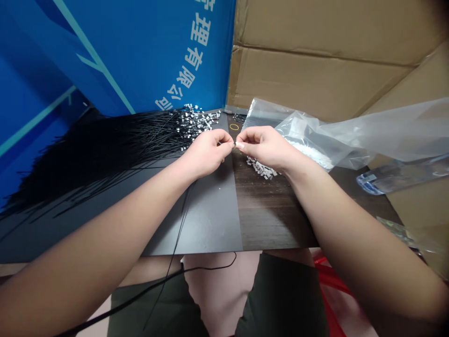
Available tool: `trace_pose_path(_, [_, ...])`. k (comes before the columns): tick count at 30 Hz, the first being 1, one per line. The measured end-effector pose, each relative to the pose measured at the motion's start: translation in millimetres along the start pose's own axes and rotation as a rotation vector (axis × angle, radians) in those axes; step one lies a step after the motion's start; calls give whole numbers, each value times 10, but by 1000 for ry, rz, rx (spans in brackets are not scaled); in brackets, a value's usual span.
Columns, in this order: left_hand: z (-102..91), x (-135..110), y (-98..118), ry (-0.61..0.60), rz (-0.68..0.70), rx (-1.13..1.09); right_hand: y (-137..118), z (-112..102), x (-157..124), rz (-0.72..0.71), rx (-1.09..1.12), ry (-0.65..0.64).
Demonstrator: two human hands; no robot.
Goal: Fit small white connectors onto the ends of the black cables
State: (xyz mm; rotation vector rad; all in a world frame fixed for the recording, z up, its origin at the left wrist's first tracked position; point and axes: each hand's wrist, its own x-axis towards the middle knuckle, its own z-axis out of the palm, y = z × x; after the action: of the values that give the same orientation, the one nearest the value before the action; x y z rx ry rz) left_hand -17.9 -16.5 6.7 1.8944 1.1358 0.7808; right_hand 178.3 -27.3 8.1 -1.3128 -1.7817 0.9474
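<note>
My left hand [209, 150] is closed in a pinch on thin black wires, whose long ends [182, 217] hang down past the table's front edge. Fingertip to fingertip with it, my right hand [265, 146] pinches a tiny white connector [240, 145], mostly covered by the fingers. Dark wire tips show in the narrow gap between both hands. Under my right hand lies a small heap of loose white connectors [262, 169]. Beyond my left hand, a large bundle of black wires [105, 138] bears white connectors [196, 122] on its near ends.
A clear plastic bag [312, 152] with white pieces in it lies behind my right hand. A yellow rubber band [234, 127] is near the back. Blue panel [140, 51] and cardboard [315, 70] wall in the table [277, 220]. Another clear plastic wrapper [372, 182] lies at right.
</note>
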Motion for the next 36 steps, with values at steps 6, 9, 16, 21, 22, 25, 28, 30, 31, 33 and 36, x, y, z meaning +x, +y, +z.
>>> trace_pose_path(6, [-15,8,-24,13,66,87,44,-11,8,-25,-38,-10])
trace_pose_path(9, [-18,6,-17,20,92,134,44,-13,5,-32,-59,-14])
trace_pose_path(16, [-27,0,22,23,159,241,10,-26,-13,-34,-111,-19])
trace_pose_path(21, [-30,9,9,18,181,295,-25,-35,-24,-39,-138,-42])
trace_pose_path(22, [-31,10,5,16,179,301,-33,-38,-27,-41,-142,-44])
trace_pose_path(25, [-33,12,-5,8,180,307,-57,-44,-36,-45,-164,-42])
trace_pose_path(28, [-34,8,-6,11,188,303,-79,-46,-45,-41,-178,-37])
trace_pose_path(30, [-33,2,2,12,181,304,-91,-45,-51,-36,-181,-35])
trace_pose_path(31, [-31,0,7,11,174,305,-95,-44,-53,-34,-183,-33])
trace_pose_path(33, [-27,-5,19,6,160,303,-99,-41,-57,-32,-189,-34])
trace_pose_path(36, [-20,-9,31,12,153,290,-101,-37,-58,-37,-188,-30])
